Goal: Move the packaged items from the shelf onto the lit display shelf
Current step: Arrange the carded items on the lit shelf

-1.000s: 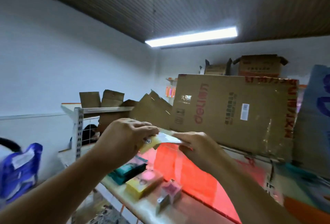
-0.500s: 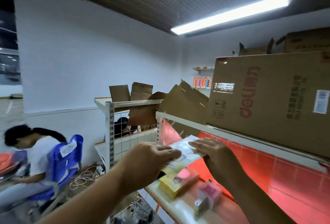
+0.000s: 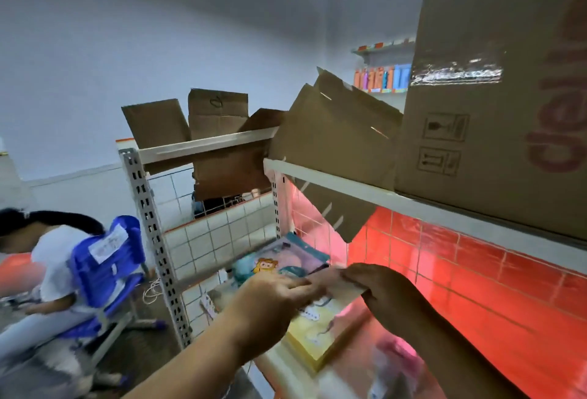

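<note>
Both hands hold a flat pale packet (image 3: pixel 341 285) over the red-lit display shelf (image 3: pixel 286 363). My left hand (image 3: pixel 273 298) pinches its left end and my right hand (image 3: pixel 381 287) grips its right end. Just below the packet lies a yellow boxed item (image 3: pixel 313 335) on the shelf. Behind it lean flat colourful packets with a cartoon figure (image 3: pixel 286 258). A blurred pink item (image 3: pixel 400 357) lies further right on the shelf.
A large cardboard box (image 3: pixel 495 96) and folded cardboard (image 3: pixel 333 134) sit on the upper shelf (image 3: pixel 349 184) just above my hands. A perforated steel upright (image 3: pixel 152 230) stands left. A seated person (image 3: pixel 41 258) on a blue chair (image 3: pixel 104 258) is at far left.
The view has swung closer and lower toward the shelf. Both hands with the packet have moved down and right, nearer the yellow box.
</note>
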The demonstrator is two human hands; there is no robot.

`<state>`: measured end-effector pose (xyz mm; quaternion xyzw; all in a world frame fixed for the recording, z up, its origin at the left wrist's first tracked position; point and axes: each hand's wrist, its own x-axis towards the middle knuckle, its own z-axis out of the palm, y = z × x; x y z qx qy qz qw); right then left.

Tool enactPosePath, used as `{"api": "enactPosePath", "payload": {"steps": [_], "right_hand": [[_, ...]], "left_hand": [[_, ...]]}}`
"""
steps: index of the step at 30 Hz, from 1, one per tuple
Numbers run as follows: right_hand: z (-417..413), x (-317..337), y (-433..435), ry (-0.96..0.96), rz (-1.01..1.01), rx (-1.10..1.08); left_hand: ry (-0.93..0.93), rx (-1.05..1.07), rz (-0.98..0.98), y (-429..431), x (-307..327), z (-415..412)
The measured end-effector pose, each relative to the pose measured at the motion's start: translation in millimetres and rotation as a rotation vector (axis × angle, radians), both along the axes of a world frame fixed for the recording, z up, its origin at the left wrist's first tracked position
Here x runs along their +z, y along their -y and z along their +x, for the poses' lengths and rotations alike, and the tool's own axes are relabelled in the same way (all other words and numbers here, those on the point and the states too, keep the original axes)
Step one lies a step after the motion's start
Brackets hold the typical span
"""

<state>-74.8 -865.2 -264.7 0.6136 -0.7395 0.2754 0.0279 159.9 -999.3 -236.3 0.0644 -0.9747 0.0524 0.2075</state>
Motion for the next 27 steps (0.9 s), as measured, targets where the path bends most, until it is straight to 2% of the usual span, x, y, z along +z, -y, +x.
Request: {"api": "enactPosePath", "payload": {"steps": [2,5,8,11,15,18,22,25,26,27], "right_hand": [[-13,-17,13,0.059,0.054,0.021],[-26,-45,34,0.261,0.097,0.079],[-38,-72,49,0.352,0.155,0.015],[-50,-86,57,0.244,0.305,-0.005],[-58,-95,64,0.067,0.324,0.067],[-56,-95,70,0.086,0.406,0.036],[-45,-96,80,0.202,0.489,-0.078],[-35,-81,92,0.4,0.597,-0.212],[-27,-75,99,0.383,0.63,-0.227],[-25,-77,104,0.288,0.663,-0.243]], "left_hand": [[-0.003,-0.001,0.022,12,-20,-13],[0.016,0.005,0.084,27,-52,-29],[0.08,0.008,0.108,38,-80,-42],[0.193,0.031,0.179,50,-101,-54],[0.263,0.037,0.148,64,-126,-62],[0.305,0.008,0.188,74,-141,-63],[0.336,-0.047,0.285,83,-168,-65],[0.337,-0.089,0.301,90,-175,-68],[0.329,-0.097,0.307,91,-175,-68],[0.326,-0.105,0.319,92,-176,-70]]}}
